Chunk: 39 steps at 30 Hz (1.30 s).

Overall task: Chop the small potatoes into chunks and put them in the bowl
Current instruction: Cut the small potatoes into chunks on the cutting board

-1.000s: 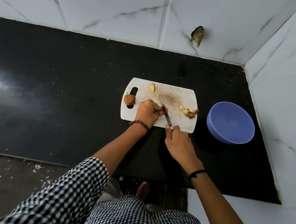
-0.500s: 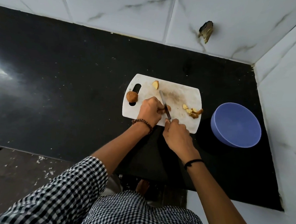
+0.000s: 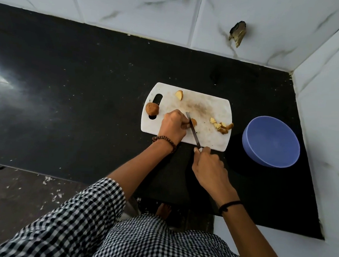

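Drawn back toward us since the last frame: our right hand, wrapped round the knife | left hand pinches the potato piece on the cutting board, centre frame | cut chunks lie right, near the bowl | we'd tuck fingers clear, slice straight down.

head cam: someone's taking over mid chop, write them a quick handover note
Left hand holds a potato piece down on the cutting board. Right hand grips the knife, with the blade down at that piece.
On the board: a whole potato by the handle slot, a cut piece near the far edge, and a pile of chunks at the right end. The blue bowl stands right of the board; no chunks show in it.
Done: one pile chopped.
Left: finish this piece, chop the cut piece and the whole potato, then move all chunks into the bowl.
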Each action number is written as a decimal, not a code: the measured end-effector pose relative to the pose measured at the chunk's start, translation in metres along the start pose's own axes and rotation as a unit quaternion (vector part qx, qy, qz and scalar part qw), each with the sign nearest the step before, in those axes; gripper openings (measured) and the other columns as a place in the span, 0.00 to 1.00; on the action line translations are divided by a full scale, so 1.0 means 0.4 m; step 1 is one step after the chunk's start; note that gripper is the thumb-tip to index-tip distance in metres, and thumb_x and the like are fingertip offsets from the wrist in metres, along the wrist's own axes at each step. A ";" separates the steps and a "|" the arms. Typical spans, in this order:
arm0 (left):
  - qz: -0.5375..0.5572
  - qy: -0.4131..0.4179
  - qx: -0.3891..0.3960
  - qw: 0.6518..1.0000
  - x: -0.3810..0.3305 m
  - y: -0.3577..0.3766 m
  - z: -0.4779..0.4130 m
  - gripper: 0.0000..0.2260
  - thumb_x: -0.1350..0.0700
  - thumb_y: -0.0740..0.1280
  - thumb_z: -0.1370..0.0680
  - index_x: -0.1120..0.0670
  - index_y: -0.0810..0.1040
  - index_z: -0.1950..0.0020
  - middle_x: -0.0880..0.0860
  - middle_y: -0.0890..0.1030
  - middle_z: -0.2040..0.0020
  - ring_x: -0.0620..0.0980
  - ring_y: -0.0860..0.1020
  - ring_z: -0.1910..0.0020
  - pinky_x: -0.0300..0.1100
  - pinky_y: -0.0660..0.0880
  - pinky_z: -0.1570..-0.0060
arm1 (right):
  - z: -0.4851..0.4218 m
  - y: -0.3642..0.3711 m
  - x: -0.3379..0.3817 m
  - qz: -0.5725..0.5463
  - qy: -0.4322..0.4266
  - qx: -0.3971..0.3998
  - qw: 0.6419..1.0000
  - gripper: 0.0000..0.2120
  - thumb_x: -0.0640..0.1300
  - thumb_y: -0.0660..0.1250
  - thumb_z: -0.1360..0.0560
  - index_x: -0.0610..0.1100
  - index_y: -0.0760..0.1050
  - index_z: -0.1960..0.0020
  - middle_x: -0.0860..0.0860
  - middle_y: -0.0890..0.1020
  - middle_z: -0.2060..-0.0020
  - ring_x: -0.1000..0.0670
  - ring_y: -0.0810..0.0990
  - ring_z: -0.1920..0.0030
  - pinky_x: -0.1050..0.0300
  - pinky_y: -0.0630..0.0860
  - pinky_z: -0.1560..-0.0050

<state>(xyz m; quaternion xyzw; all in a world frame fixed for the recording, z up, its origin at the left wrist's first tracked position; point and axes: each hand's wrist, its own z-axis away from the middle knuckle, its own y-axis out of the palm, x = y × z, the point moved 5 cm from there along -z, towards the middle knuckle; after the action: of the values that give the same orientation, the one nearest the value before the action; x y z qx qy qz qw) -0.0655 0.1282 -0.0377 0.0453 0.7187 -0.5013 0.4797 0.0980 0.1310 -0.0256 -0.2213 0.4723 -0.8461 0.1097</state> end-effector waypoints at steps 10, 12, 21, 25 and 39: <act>0.036 -0.027 0.001 0.999 0.005 -0.004 0.007 0.05 0.64 0.71 0.26 0.61 0.82 0.51 0.51 0.81 0.54 0.41 0.76 0.59 0.18 0.68 0.62 | 0.076 0.001 -0.053 0.016 0.022 0.030 0.999 0.14 0.55 0.50 0.15 0.46 0.67 0.45 0.48 0.77 0.55 0.50 0.79 0.57 0.54 0.74 0.60; 0.032 -0.026 0.000 0.999 0.005 -0.004 0.008 0.06 0.62 0.71 0.26 0.60 0.82 0.50 0.51 0.81 0.53 0.42 0.77 0.58 0.22 0.71 0.58 | 0.087 -0.007 -0.066 0.016 0.028 0.045 0.998 0.13 0.55 0.51 0.15 0.46 0.67 0.44 0.48 0.77 0.55 0.50 0.79 0.57 0.56 0.72 0.61; 0.089 -0.054 0.026 0.994 0.013 -0.037 0.019 0.10 0.63 0.69 0.25 0.59 0.81 0.44 0.52 0.82 0.48 0.41 0.77 0.54 0.21 0.72 0.61 | 0.088 -0.033 -0.073 -0.108 0.023 -0.009 0.994 0.18 0.59 0.50 0.16 0.49 0.70 0.52 0.49 0.78 0.63 0.53 0.77 0.66 0.57 0.70 0.68; 0.093 -0.069 0.002 0.993 0.028 -0.055 0.035 0.11 0.63 0.67 0.24 0.59 0.80 0.43 0.52 0.81 0.46 0.40 0.76 0.52 0.21 0.69 0.58 | 0.067 -0.015 -0.018 -0.090 -0.010 -0.006 0.996 0.18 0.59 0.49 0.15 0.47 0.70 0.48 0.50 0.77 0.60 0.52 0.78 0.62 0.57 0.69 0.67; 0.083 -0.031 -0.020 0.996 0.030 -0.071 0.035 0.09 0.65 0.67 0.24 0.58 0.81 0.46 0.51 0.81 0.47 0.41 0.77 0.52 0.20 0.70 0.58 | 0.017 -0.031 -0.098 -0.122 0.054 -0.089 0.987 0.23 0.59 0.50 0.15 0.41 0.72 0.42 0.46 0.79 0.56 0.48 0.80 0.59 0.48 0.79 0.59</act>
<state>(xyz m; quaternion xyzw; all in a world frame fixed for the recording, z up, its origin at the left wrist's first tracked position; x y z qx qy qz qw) -0.0785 0.0985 -0.0280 0.0801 0.7072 -0.4464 0.5424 0.1360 0.1478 -0.0226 -0.2408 0.5203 -0.8184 -0.0403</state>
